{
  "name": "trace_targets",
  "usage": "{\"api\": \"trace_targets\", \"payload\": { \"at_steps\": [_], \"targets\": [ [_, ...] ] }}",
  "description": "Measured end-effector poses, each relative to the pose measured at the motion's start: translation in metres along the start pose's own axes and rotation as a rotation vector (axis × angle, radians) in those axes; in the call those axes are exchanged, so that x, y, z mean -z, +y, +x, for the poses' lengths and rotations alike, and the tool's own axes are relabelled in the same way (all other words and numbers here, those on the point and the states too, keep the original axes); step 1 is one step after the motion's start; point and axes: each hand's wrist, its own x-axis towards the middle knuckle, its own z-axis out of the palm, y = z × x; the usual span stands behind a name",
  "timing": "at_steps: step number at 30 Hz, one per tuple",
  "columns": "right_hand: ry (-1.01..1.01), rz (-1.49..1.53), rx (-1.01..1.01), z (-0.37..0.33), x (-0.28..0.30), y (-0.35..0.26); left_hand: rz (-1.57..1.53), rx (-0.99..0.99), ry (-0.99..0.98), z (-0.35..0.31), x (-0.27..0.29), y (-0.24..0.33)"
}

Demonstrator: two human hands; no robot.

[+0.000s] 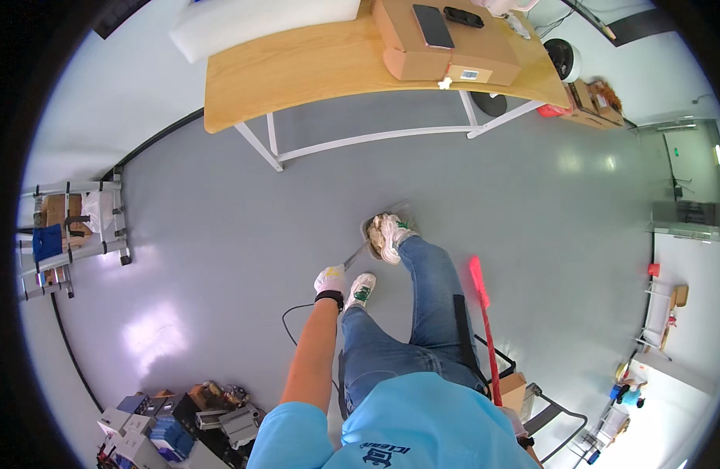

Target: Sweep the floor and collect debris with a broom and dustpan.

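My left hand (330, 280), in a white glove with a black wristband, is closed around the grey handle (355, 256) of a dustpan (366, 229) on the floor. Crumpled pale material (375, 234) lies in the pan, and clear plastic (404, 209) shows at its far edge. My right shoe (393, 238) covers part of the pan; my left shoe (361, 291) stands on the floor closer to me. A red broom (486, 313) slants at my right side. Its handle runs to my right hand (517, 424), which is closed on it, its fingers mostly hidden by my shirt.
Ahead stands a wooden table (297, 74) with white legs, bearing a cardboard box (485, 55). A ladder-like metal rack (78, 254) is at left, stacked boxes (152, 430) at lower left. A chair or cart frame (559, 410) is behind my right side.
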Motion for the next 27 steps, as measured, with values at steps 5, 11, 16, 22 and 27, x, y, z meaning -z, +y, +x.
{"api": "trace_targets", "payload": {
  "at_steps": [5,11,16,22,27],
  "targets": [
    [-0.082,-0.273,0.053,0.002,-0.010,0.021,0.055,0.013,-0.012,-0.008,0.006,-0.008],
    [-0.063,0.529,-0.410,0.018,-0.025,0.078,0.105,0.005,-0.073,-0.004,0.016,-0.009],
    [-0.019,0.118,-0.095,0.008,-0.027,0.040,0.150,-0.027,-0.069,0.001,0.029,0.013],
    [-0.025,0.478,-0.317,0.016,-0.030,0.029,0.122,-0.103,0.007,0.002,0.028,0.053],
    [-0.030,0.531,-0.319,0.013,-0.033,0.029,0.148,-0.118,0.003,-0.004,0.033,0.075]
  ]
}}
